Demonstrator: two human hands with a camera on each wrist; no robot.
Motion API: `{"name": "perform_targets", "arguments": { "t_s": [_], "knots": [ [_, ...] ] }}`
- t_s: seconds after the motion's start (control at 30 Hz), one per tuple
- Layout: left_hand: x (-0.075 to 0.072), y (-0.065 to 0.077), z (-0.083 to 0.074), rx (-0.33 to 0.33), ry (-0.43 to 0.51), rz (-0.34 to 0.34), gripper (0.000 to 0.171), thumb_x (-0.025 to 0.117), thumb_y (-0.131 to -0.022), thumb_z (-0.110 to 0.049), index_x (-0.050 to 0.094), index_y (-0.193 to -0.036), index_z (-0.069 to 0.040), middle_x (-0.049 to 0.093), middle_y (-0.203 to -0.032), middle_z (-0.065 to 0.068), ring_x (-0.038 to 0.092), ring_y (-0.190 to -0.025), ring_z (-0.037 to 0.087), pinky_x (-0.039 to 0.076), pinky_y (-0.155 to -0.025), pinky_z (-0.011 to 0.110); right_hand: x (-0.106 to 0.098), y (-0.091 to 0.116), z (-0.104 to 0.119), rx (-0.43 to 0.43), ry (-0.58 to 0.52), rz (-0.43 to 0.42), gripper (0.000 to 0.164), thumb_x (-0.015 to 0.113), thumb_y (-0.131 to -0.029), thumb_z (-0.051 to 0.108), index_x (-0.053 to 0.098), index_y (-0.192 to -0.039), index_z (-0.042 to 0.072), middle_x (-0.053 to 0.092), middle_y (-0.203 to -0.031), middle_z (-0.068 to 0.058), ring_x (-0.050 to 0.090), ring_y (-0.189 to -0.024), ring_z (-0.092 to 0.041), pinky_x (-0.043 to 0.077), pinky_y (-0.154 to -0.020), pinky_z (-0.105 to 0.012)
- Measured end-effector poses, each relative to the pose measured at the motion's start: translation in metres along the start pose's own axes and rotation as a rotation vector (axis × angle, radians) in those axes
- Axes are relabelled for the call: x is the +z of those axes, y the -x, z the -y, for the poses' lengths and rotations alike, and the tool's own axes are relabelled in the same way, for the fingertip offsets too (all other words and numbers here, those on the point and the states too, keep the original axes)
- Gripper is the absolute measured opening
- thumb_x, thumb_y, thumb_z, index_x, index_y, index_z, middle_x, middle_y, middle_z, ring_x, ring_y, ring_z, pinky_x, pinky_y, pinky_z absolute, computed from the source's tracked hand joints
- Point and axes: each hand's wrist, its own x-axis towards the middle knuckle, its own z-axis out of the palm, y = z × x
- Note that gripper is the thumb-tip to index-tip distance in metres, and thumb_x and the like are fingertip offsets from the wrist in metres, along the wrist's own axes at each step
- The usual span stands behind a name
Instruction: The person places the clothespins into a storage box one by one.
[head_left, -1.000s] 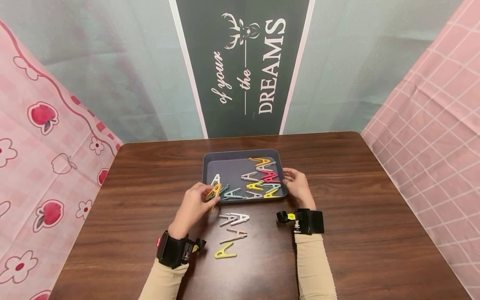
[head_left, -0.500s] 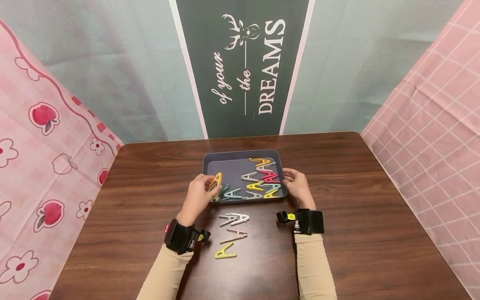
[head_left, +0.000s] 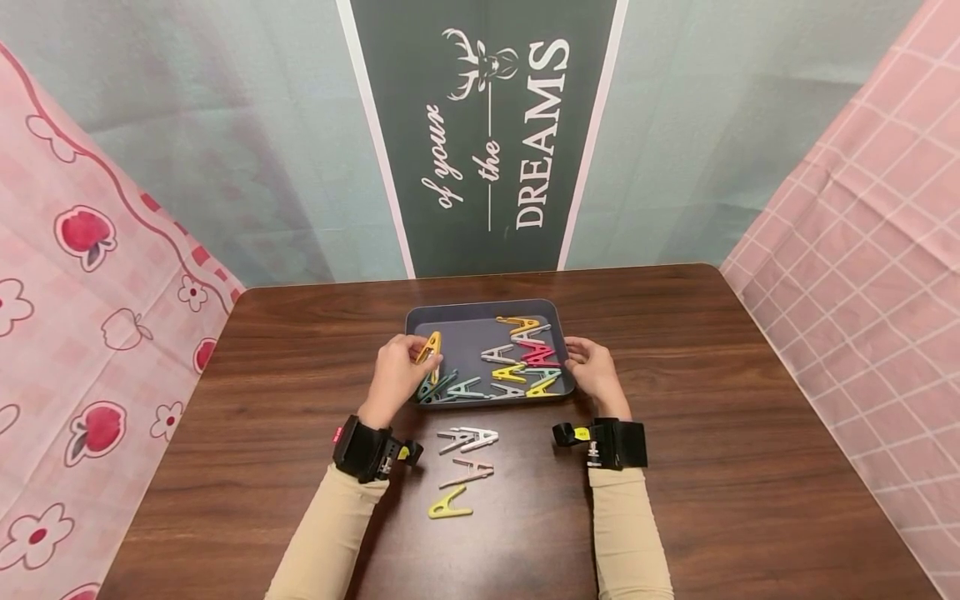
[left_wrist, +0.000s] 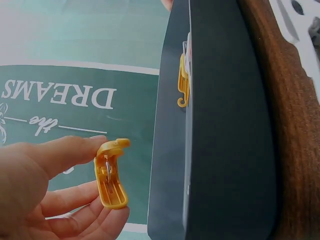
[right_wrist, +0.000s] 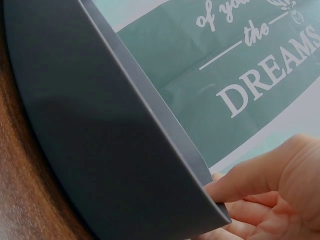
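My left hand [head_left: 393, 375] pinches a golden-yellow clothespin [head_left: 432, 346] between thumb and fingers over the left side of the dark grey tray [head_left: 465, 333]. In the left wrist view this clothespin [left_wrist: 112, 180] stands on end, with its metal spring showing. At the tray's right edge, my right hand [head_left: 596, 371] grips the rim; the right wrist view has the thumb on the tray wall [right_wrist: 100, 100] near the corner and the fingers beyond and below it. Teal clothespins [head_left: 438, 386] lie in the tray's front left corner, partly covered by the left hand.
Several clothespins, including red ones [head_left: 538, 352] and a yellow one [head_left: 508, 372], lie along the tray's right and front. On the brown table [head_left: 712, 400], before the tray, are white and grey clothespins [head_left: 478, 438], a pink one [head_left: 472, 471] and a yellow-green one [head_left: 450, 504].
My left hand has moved away from me and slightly right, carrying the golden-yellow clothespin from the tray's front left corner to farther over its left side. The right hand has stayed put.
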Motion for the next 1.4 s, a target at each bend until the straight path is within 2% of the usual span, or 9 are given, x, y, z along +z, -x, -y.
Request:
{"name": "perform_targets", "arguments": {
  "t_s": [0.5, 0.87, 1.07, 1.2, 1.4],
  "knots": [
    [0.002, -0.017, -0.004, -0.122, -0.036, 0.057, 0.037, 0.075, -0.083, -0.021, 0.068, -0.106, 0.006, 0.068, -0.096, 0.021, 0.065, -0.085, 0.029, 0.055, -0.076, 0.04, 0.0, -0.002, 0.0, 0.003, -0.027, 0.003, 0.043, 0.048, -0.093, -0.007, 0.048, -0.136, -0.004, 0.052, -0.138, -0.029, 0.054, -0.128, -0.039, 0.046, -0.106, -0.048],
    [0.012, -0.034, -0.004, -0.21, -0.087, 0.043, 0.035, 0.076, -0.083, -0.022, 0.07, -0.105, 0.005, 0.072, -0.095, 0.019, 0.065, -0.082, 0.028, 0.054, -0.076, 0.04, 0.0, -0.002, -0.001, 0.001, -0.014, 0.004, 0.043, 0.047, -0.094, -0.007, 0.048, -0.136, -0.004, 0.052, -0.137, -0.029, 0.054, -0.128, -0.039, 0.046, -0.106, -0.048],
    [0.017, -0.038, -0.004, -0.21, -0.091, 0.013, 0.034, 0.076, -0.082, -0.021, 0.07, -0.102, 0.006, 0.072, -0.094, 0.02, 0.066, -0.081, 0.029, 0.054, -0.074, 0.04, 0.001, -0.002, -0.001, 0.007, -0.018, -0.002, 0.043, 0.047, -0.094, -0.006, 0.049, -0.136, -0.004, 0.053, -0.137, -0.028, 0.054, -0.127, -0.038, 0.047, -0.106, -0.047],
    [0.02, -0.041, -0.004, -0.233, -0.095, 0.008, 0.032, 0.076, -0.083, -0.02, 0.07, -0.1, 0.006, 0.072, -0.094, 0.02, 0.066, -0.082, 0.03, 0.055, -0.072, 0.04, 0.001, -0.002, -0.001, 0.005, -0.015, -0.004, 0.043, 0.047, -0.094, -0.007, 0.049, -0.136, -0.004, 0.053, -0.137, -0.029, 0.054, -0.127, -0.038, 0.047, -0.105, -0.047],
    [0.027, -0.044, -0.004, -0.249, -0.186, -0.001, 0.025, 0.076, -0.082, -0.021, 0.07, -0.083, 0.003, 0.069, -0.081, 0.016, 0.067, -0.074, 0.029, 0.051, -0.064, 0.039, 0.0, -0.002, 0.0, 0.002, -0.017, 0.0, 0.043, 0.047, -0.094, -0.007, 0.048, -0.136, -0.005, 0.052, -0.137, -0.029, 0.053, -0.128, -0.039, 0.046, -0.106, -0.047]
  ]
}}
